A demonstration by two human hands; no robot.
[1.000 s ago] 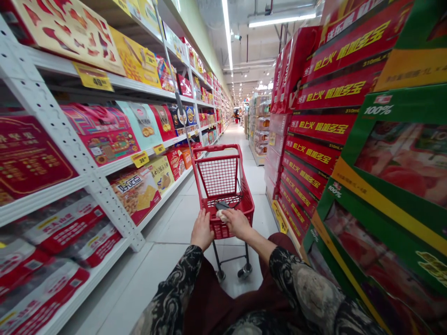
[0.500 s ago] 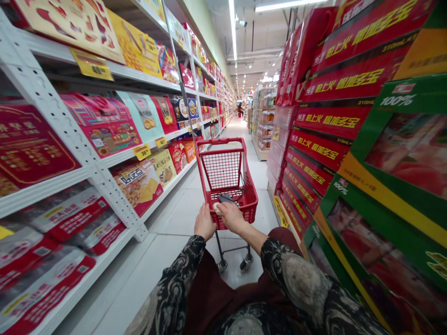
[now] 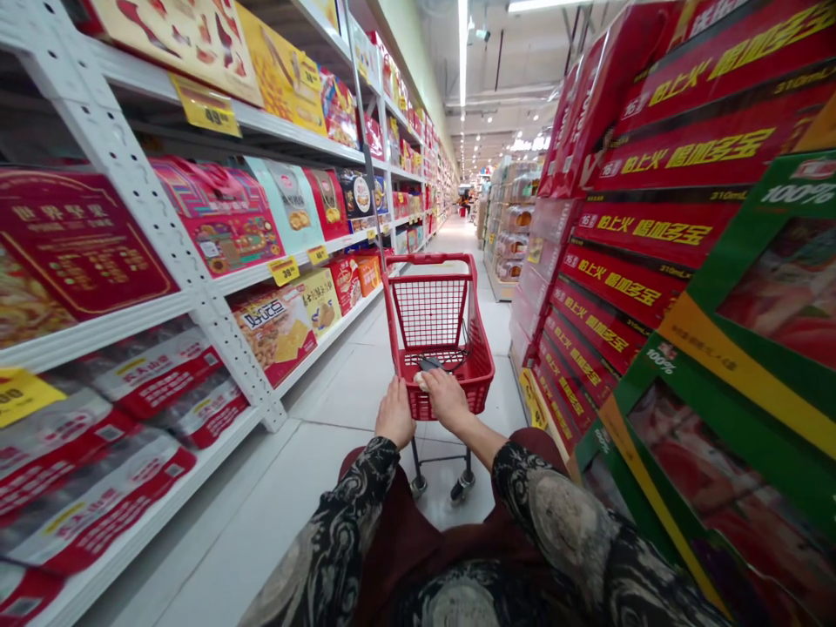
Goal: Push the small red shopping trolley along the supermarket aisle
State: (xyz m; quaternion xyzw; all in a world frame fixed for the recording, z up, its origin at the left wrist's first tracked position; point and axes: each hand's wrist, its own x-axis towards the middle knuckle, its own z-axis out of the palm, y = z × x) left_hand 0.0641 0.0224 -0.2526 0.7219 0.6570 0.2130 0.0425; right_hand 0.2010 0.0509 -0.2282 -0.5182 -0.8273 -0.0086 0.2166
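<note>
A small red shopping cart stands in front of me, with my two hands at its near edge. My left hand rests against the near left corner, its fingers stretched out close together along the red plastic. Beside it, my right hand is closed over the near rim, pinching a small whitish wad that looks like crumpled tissue. Inside the basket lies a dark flat object with a thin black cable; my right hand partly hides it.
White shelving with boxed snacks and yellow price tags lines the left. Close on the right rise stacked red drink cartons and green boxes. A tiled aisle runs ahead between them, with a person far off.
The view has swung slightly left, so shelves, cart and cartons appear farther right. Both hands stay at the cart's near edge, and the whitish wad is still in my right hand.
</note>
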